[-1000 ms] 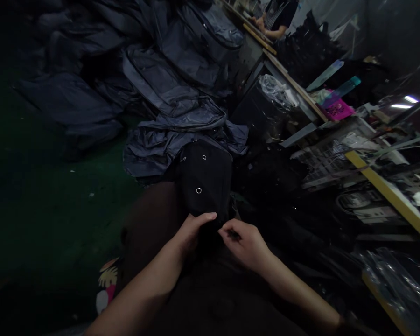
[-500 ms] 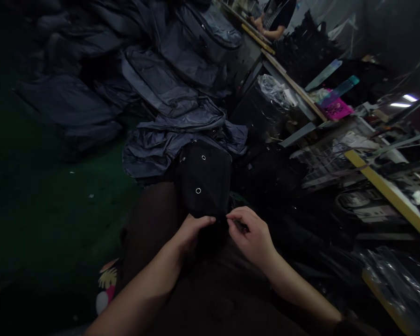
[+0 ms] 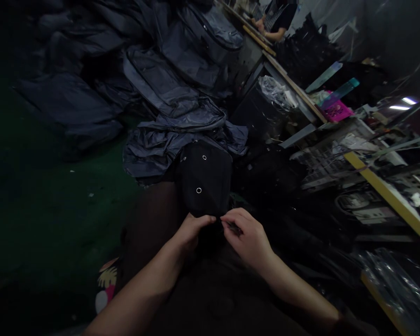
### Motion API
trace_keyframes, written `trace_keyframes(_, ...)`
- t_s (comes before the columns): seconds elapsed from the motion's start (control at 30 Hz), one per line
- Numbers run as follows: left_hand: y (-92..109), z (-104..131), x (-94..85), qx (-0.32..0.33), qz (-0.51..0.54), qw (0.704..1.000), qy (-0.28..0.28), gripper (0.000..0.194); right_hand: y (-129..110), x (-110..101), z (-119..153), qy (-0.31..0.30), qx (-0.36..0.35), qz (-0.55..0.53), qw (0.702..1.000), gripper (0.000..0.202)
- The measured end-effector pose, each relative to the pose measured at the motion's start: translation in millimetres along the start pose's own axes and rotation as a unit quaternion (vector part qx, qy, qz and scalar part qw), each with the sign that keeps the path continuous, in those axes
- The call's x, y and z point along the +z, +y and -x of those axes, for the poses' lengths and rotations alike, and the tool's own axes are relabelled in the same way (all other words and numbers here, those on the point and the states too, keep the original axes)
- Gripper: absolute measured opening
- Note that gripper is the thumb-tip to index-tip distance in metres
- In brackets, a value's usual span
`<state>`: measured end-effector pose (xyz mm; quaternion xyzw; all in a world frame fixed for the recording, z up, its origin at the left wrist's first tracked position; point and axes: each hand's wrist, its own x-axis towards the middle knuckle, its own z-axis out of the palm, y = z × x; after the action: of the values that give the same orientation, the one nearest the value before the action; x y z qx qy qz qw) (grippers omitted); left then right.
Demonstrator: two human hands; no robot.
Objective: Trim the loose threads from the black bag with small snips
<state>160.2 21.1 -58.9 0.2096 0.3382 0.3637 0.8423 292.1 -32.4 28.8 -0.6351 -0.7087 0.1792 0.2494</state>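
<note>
The left hand point(image 3: 191, 231) grips the near edge of the black eyeleted fabric point(image 3: 212, 175); just beside, the right hand point(image 3: 248, 235) is pinched closed, on what I can't tell.

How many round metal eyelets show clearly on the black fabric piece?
2: the lower eyelet, nearer the left hand, and the upper eyelet, farther up the black fabric piece. Glints at its edges may be more; too small to tell.
</note>
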Motion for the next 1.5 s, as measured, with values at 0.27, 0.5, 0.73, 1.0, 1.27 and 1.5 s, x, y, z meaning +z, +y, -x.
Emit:
trace_keyframes(0.27, 0, 0, -0.5, -0.004, 0.003, 1.000, -0.005, 0.032, -1, 0, 0, -0.005, 0.007, 0.018, 1.000, 0.025)
trace_keyframes(0.5, 4, 4, 1.5, -0.006, 0.017, 1.000, -0.010, 0.041, 1, 2, 1, 0.007, 0.005, 0.019, 1.000, 0.023)
trace_keyframes(0.73, 4, 3, 1.7, -0.018, 0.015, 1.000, -0.005, 0.035, 1, 2, 0, 0.015, -0.002, 0.030, 0.999, 0.023)
trace_keyframes(1.0, 1, 2, -1.0, -0.014, 0.014, 1.000, -0.004, 0.034, 1, 1, 2, 0.002, -0.002, 0.050, 0.999, 0.021)
trace_keyframes(1.27, 3, 3, 1.9, -0.001, 0.023, 1.000, -0.004, 0.049, -2, 3, 4, 0.000, -0.023, 0.075, 0.997, 0.024)
trace_keyframes(1.5, -2, 1, -0.9, 0.009, 0.013, 1.000, -0.017, 0.048, -9, 8, 3, 0.005, -0.038, 0.188, 0.981, 0.016)
